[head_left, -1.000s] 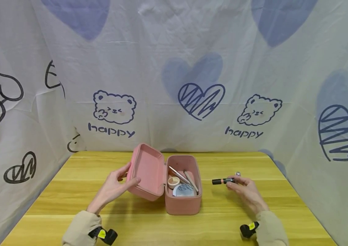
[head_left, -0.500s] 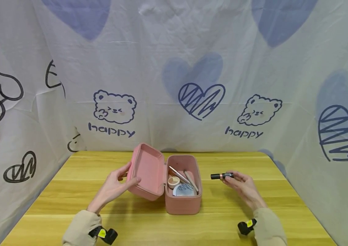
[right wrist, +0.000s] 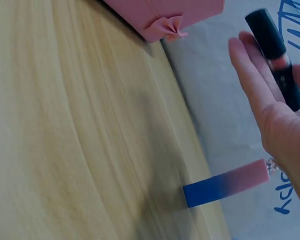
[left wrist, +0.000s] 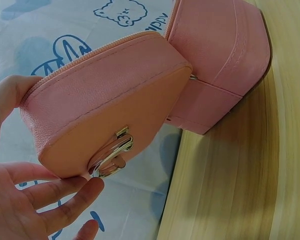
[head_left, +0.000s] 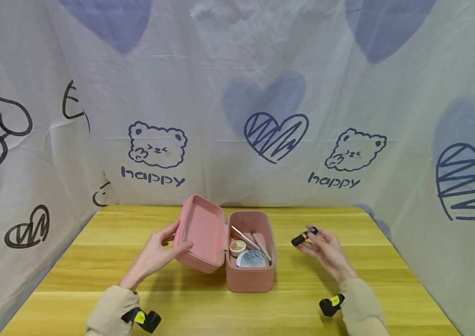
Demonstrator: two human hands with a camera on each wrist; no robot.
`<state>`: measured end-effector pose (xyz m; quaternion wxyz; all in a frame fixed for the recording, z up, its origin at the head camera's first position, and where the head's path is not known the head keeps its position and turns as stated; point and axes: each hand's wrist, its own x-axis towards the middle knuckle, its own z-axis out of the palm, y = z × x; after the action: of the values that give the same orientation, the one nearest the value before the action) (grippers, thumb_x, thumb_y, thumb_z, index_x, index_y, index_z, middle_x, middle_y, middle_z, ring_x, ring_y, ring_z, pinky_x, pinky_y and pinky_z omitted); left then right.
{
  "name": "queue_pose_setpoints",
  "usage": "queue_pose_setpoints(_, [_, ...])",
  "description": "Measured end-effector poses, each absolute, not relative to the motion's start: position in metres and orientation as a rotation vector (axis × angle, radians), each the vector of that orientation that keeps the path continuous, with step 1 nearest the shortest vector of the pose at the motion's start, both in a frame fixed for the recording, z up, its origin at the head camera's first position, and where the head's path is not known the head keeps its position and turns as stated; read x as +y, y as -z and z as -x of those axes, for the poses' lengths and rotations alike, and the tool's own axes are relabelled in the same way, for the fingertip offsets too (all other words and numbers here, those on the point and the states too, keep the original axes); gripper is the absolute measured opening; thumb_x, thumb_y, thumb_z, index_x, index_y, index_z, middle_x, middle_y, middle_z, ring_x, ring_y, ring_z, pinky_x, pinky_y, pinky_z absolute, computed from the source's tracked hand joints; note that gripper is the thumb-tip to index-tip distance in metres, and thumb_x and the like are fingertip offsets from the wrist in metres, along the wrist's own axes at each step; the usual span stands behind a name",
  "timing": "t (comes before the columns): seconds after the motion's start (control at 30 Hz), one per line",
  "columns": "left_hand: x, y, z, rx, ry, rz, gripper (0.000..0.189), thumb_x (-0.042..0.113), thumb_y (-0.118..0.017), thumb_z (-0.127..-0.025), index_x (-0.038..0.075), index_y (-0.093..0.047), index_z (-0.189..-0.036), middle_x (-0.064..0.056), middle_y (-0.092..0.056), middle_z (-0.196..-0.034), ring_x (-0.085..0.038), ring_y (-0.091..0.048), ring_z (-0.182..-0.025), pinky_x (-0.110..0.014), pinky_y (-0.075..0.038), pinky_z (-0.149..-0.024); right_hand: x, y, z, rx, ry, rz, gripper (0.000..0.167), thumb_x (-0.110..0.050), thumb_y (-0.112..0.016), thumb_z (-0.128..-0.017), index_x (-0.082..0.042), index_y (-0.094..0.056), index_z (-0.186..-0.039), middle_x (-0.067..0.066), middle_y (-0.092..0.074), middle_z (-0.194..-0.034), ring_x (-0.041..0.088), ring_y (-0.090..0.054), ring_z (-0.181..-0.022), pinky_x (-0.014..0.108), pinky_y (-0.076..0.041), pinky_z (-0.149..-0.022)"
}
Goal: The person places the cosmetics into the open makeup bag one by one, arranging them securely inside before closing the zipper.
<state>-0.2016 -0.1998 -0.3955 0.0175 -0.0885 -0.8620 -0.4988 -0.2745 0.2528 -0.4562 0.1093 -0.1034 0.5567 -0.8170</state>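
My left hand [head_left: 153,255] grips the raised lid [head_left: 203,228] of a pink makeup case [head_left: 251,281], its thumb over the rim and its fingers behind. In the left wrist view the lid's outer face shows a gold-ended handle [left wrist: 112,157]. To the right of the case, above the table, my right hand [head_left: 329,254] holds a black lipstick tube [head_left: 299,240] with a coral band between thumb and fingers. Inside the case lie a white compact [head_left: 251,259], a small round jar [head_left: 237,248] and slim sticks [head_left: 261,246].
A pink-to-blue tube [right wrist: 227,185] with a clear, beaded top stands on the wooden table [right wrist: 65,125] near the right hand; the hand hides it in the head view. A bow [right wrist: 166,27] decorates the case's side. A printed cloth [head_left: 204,93] hangs behind the table.
My right hand has moved left with the lipstick and turned it from nearly level to slanted, its left end lower. The left hand and the lid have stayed put.
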Motion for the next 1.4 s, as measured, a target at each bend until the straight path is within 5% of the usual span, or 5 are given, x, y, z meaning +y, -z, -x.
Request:
queue_pose_setpoints(0.2, [-0.201,0.394,0.202,-2.673,1.546,0.29,0.082,0.036,-0.07,-0.092,0.007,-0.03,-0.158,-0.019,-0.043,-0.157,-0.037,-0.054,-0.133,-0.037,-0.05,-0.096,0.248,0.451,0.278,1.764,2.27,0.276,0.055,-0.014,-0.034,-0.111,0.001,-0.007,-0.156,0.004,-0.049,-0.108,0.012,-0.063,-0.082,0.029,-0.057,-0.079])
queue_pose_setpoints(0.5, [-0.201,0.393,0.201,-2.671,1.546,0.293,0.082,0.036,-0.07,-0.092,0.006,-0.031,-0.158,-0.019,-0.043,-0.157,-0.037,-0.054,-0.132,-0.037,-0.05,-0.096,0.233,0.437,0.287,2.204,2.203,0.145,0.029,-0.03,-0.068,-0.097,-0.005,-0.063,-0.11,-0.006,-0.057,-0.069,0.005,-0.036,-0.05,0.021,-0.034,-0.05])
queue_pose_setpoints(0.83, [-0.2,0.395,0.202,-2.672,1.547,0.28,0.082,0.035,-0.071,-0.092,0.004,-0.032,-0.157,-0.02,-0.045,-0.156,-0.036,-0.055,-0.131,-0.037,-0.051,-0.096,0.212,0.404,0.309,2.34,2.039,0.269,0.038,-0.022,-0.075,-0.092,0.004,-0.063,-0.117,-0.003,-0.068,-0.088,0.01,-0.057,-0.067,0.026,-0.054,-0.069])
queue_pose_setpoints(1.17, [-0.2,0.396,0.202,-2.687,1.549,0.27,0.082,0.035,-0.071,-0.092,0.005,-0.031,-0.158,-0.019,-0.045,-0.156,-0.036,-0.055,-0.131,-0.037,-0.051,-0.096,0.178,0.381,0.328,2.519,1.626,0.495,0.034,-0.02,-0.059,-0.102,0.007,-0.065,-0.123,0.027,-0.066,-0.123,0.021,-0.067,-0.101,0.037,-0.055,-0.095])
queue_pose_setpoints(1.4, [-0.201,0.396,0.203,-2.689,1.558,0.269,0.082,0.035,-0.071,-0.092,0.005,-0.031,-0.158,-0.019,-0.044,-0.156,-0.037,-0.054,-0.132,-0.037,-0.051,-0.096,0.157,0.38,0.338,2.745,1.491,0.491,0.04,-0.014,-0.069,-0.095,0.001,-0.062,-0.131,0.023,-0.069,-0.115,0.033,-0.068,-0.104,0.042,-0.057,-0.09])
